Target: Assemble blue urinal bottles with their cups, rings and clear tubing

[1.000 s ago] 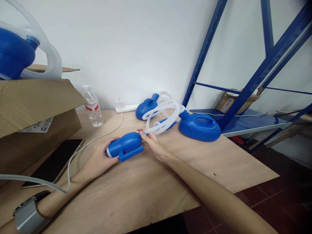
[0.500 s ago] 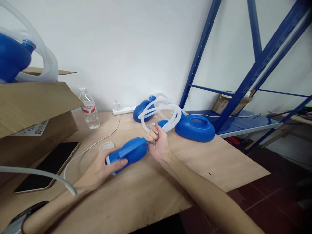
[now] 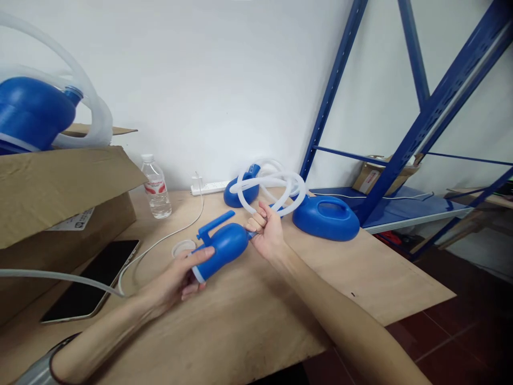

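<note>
My left hand grips the wide end of a blue plastic funnel piece, lifted off the wooden table with its flat handle pointing up. My right hand is closed around the white flexible hose where it meets the funnel's narrow neck. The hose loops back to a blue flat container with a handle lying on the table behind.
A second blue container lies by a white power strip. A water bottle, a small white cap, a tablet and a cardboard box holding another blue unit stand left. Blue shelving rises right.
The funnel piece was lifted off the table and rotated so its handle now points up. My right hand went from pinching the hose end to a closed grip at the neck.
</note>
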### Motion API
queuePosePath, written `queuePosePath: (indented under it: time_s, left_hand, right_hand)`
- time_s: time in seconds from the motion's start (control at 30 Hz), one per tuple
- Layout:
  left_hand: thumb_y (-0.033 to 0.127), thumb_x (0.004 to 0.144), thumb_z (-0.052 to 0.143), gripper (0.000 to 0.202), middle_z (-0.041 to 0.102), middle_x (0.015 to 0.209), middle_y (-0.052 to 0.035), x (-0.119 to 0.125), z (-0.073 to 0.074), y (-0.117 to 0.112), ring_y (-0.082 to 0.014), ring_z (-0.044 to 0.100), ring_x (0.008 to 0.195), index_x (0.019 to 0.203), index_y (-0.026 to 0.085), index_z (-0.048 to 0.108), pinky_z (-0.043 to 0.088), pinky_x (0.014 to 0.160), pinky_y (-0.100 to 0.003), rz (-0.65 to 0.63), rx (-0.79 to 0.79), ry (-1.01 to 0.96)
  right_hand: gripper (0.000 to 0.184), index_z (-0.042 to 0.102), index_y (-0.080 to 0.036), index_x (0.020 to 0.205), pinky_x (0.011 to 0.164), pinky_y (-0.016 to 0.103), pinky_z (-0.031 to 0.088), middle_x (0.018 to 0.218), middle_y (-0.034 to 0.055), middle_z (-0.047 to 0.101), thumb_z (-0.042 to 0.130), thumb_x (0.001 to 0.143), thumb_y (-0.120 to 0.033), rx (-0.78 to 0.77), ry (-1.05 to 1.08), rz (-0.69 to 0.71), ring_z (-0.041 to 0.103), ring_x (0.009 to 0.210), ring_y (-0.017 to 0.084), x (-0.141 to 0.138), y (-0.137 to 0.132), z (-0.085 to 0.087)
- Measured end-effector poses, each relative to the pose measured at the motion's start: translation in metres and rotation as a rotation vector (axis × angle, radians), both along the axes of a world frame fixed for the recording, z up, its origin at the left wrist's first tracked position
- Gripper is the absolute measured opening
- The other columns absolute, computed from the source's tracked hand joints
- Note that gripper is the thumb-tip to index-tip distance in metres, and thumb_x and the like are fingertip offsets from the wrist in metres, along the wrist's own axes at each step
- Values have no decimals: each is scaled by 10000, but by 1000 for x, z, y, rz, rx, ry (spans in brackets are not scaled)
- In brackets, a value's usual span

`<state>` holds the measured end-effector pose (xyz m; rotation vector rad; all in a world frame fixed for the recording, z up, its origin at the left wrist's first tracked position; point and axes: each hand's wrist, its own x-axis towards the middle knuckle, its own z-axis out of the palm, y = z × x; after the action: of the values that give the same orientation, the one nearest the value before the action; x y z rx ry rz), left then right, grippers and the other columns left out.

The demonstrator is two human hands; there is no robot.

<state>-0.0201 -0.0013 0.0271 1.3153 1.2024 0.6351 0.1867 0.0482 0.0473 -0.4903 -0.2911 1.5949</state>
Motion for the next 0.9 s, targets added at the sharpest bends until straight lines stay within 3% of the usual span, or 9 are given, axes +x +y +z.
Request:
queuePosePath:
  time_s: [0.1,0.23,0.3,0.37,0.43,0.53,0.77,0.83,0.9]
  left_hand:
    - [630,771,664,460,698,736,-18,1,-9,-5,-191,621,636,954,209,700,449,577,-287,-13,596,371]
    - [592,860,584,504,765,820,-90,-6,-27,-6,-266,701,683,1098,170,722,452,559,-327,8,1291,824]
    - [580,906,557,505,772,818,-117,-9,-35,-5,-278,720,716,1100,148,733,448,549,-325,38,1535,952]
    - [548,928,556,479,772,827,-128,-10,-38,-4,-287,730,757,1103,139,735,438,537,-319,62,1625,1011]
    - [535,913,570,469,768,844,-129,-8,-36,-3,-298,729,774,1111,139,725,431,528,-321,72,1536,990]
    - [557,845,610,480,747,823,-93,-1,-27,-5,-300,709,750,1117,174,707,457,578,-338,60,1148,850]
    - [762,816,522,568,534,598,28,2,-10,-17,-179,542,545,926,221,657,377,503,-271,178,193,131]
    - [733,797,573,532,536,615,36,-2,-12,-15,-171,531,548,942,226,644,367,496,-262,207,185,79]
    - [668,773,652,482,598,700,25,-4,-16,-9,-183,576,628,964,225,636,416,554,-270,215,331,97]
  right_hand:
    - [446,226,-231,619,357,172,268,437,-132,82,435,1013,-223,-141,-53,-79,72,376,74,-6,8,-3]
    - [415,227,-233,646,365,165,285,420,-140,124,409,1018,-220,-198,-155,-99,91,355,62,-10,18,-3]
    - [412,230,-234,646,350,164,255,409,-139,142,412,1014,-212,-207,-189,-92,102,345,59,-13,24,-2]
    - [410,245,-234,640,339,163,240,401,-141,148,425,1007,-205,-212,-200,-81,105,339,57,-16,30,-1]
    - [405,266,-234,634,333,162,232,395,-142,149,425,1005,-206,-209,-194,-72,103,337,57,-20,36,-3]
    - [406,256,-238,629,322,170,198,394,-141,138,406,1005,-211,-201,-178,-62,91,339,62,-25,42,-10]
    - [434,234,-232,615,329,178,170,412,-128,151,400,1015,-211,-25,-16,-226,114,339,68,8,53,-19]
    - [418,307,-226,619,349,169,245,416,-129,194,448,1012,-213,12,-9,-223,169,333,64,19,51,-21]
    - [311,462,-219,704,458,178,426,485,-105,406,607,968,-298,79,-66,-107,399,396,70,23,45,-26]
